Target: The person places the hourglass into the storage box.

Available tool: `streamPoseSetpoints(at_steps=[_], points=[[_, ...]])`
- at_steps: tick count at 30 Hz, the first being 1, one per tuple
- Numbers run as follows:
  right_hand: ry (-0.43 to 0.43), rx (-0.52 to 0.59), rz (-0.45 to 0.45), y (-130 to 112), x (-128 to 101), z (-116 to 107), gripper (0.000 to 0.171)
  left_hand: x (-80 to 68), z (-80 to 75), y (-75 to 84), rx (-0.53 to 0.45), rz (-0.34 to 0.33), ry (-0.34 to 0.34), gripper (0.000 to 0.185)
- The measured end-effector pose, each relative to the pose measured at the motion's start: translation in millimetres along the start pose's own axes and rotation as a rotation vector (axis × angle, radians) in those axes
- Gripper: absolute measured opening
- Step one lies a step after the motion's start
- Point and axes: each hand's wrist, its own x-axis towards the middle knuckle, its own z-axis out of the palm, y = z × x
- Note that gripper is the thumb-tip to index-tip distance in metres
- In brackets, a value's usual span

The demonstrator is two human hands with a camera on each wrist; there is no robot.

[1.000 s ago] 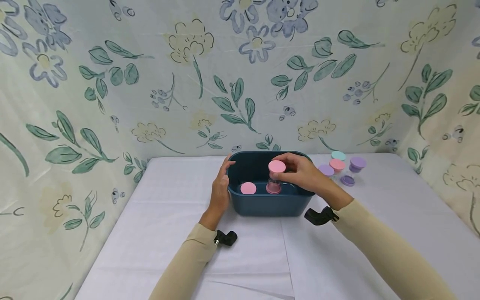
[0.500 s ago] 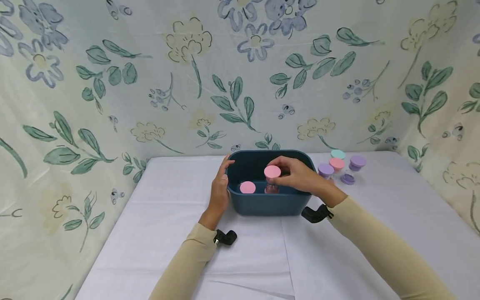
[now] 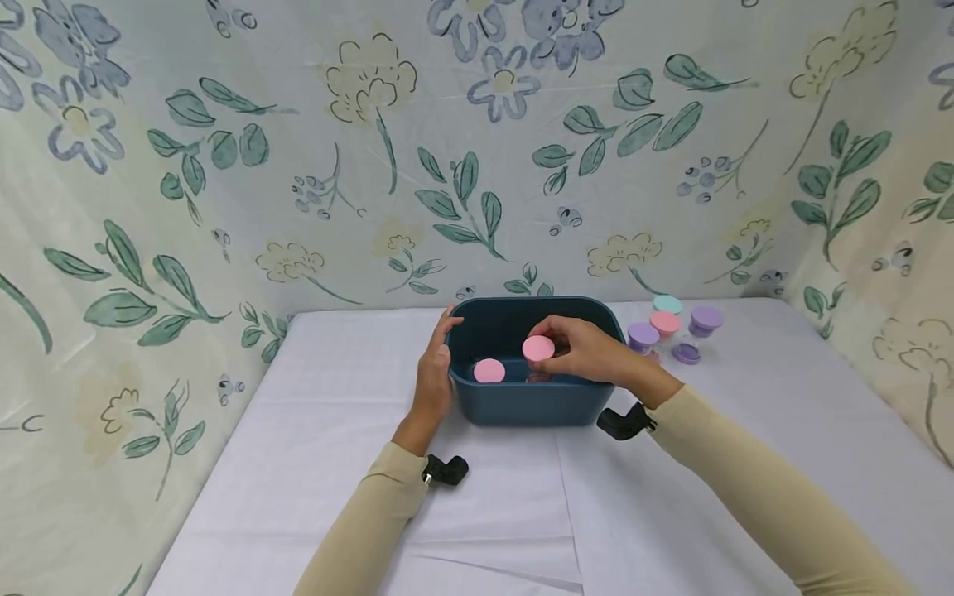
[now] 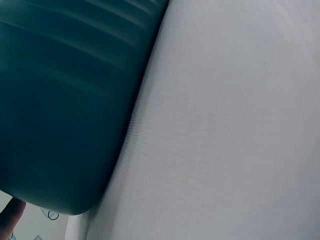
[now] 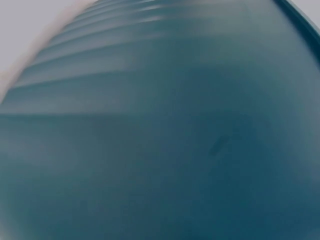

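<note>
Inside the dark teal bin (image 3: 532,406), right of its middle: pink sand timer (image 3: 538,348), cap up, in the right hand (image 3: 589,352). Grip there is a pinch, thumb on the near side and fingers on the far side, closed up around the timer at the cap. Front rim cuts off its lower end, so can't tell if the base touches the bin floor.

Second pink sand timer (image 3: 489,371) is in the bin too, to the left of the held one, apart from it. Only its cap shows; nothing touches it.

Left hand (image 3: 435,372) is against the bin's left end, fingers mostly extended along the outer wall, one fingertip at the rim. No pinch visible, just contact. Left wrist view has a fingertip at the bin's edge; right wrist view is all bin wall, grip not visible there.

Outside, off the bin's right end on the white cloth (image 3: 313,480): purple sand timer (image 3: 643,334) nearest the bin, coral-pink sand timer (image 3: 665,324) beside it, turquoise sand timer (image 3: 667,305) behind that, and another purple timer (image 3: 705,319) furthest right.
</note>
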Motion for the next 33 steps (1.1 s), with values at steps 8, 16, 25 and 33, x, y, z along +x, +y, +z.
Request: streamPoseSetpoints(at_steps=[8,16,25,33], points=[[-0.037,-0.064,0.006,-0.2,-0.7,1.0,0.036,-1.7,0.8,-0.5,-0.022,0.006,0.004,0.053],[-0.057,-0.098,0.034,-1.6,-1.4,3.5,0.035,-3.1,1.4,-1.9,-0.053,0.035,0.011,0.05],[-0.086,-0.131,0.053,-2.5,-0.8,3.5,0.034,-2.2,1.4,3.8,-0.026,0.01,0.006,0.05],[-0.109,-0.161,0.096,-2.9,-0.5,3.4,0.033,-0.9,-5.9,36.3,-0.031,0.011,-0.008,0.049]])
